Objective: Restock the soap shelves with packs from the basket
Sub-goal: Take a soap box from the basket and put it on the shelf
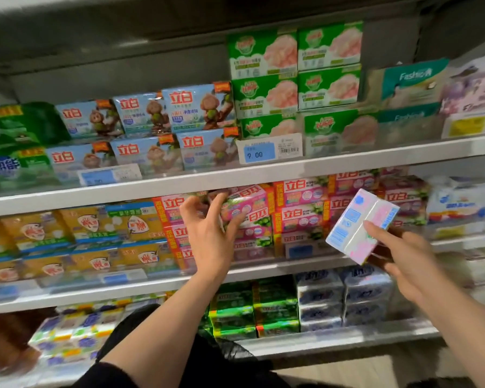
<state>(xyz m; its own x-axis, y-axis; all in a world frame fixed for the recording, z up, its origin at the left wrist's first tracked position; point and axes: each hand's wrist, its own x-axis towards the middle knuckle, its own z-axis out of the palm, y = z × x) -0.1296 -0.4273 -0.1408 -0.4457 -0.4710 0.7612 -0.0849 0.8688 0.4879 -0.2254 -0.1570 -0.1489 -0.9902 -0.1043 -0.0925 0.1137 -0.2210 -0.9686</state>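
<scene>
Head view: 3 grey metal shelves (263,175) run across the frame, each packed with soap.

The left hand (207,233) reaches up to the middle shelf, and its curled fingers and thumb grip a pink plastic-wrapped soap pack with red lettering (244,205). That pack is tilted and sits against the stack of pink and red soap packs (300,217) on the same shelf, at the stack's left end.

The right hand (406,261) is lower and to the right, in front of the middle shelf's edge. It holds a pale pink and blue rectangular soap pack (359,225) tilted on its corner, clear of the shelf. The forefinger lies straight along the pack's face; the other fingers sit behind the pack and are blurred, so they probably curl round its lower end.

On the top shelf stand green and white cartons with a pink picture (294,77), stacked 3 high in 2 columns, and to their left light blue soap packs printed with a brown monkey (179,121). A white and blue price tag reading 9.00 (269,149) hangs on the shelf front below the green cartons.

Yellow-orange soap packs (95,233) fill the left part of the middle shelf. On the bottom shelf lie green packs (252,309) beside silvery-blue packs (345,298).

No basket can be made out.
</scene>
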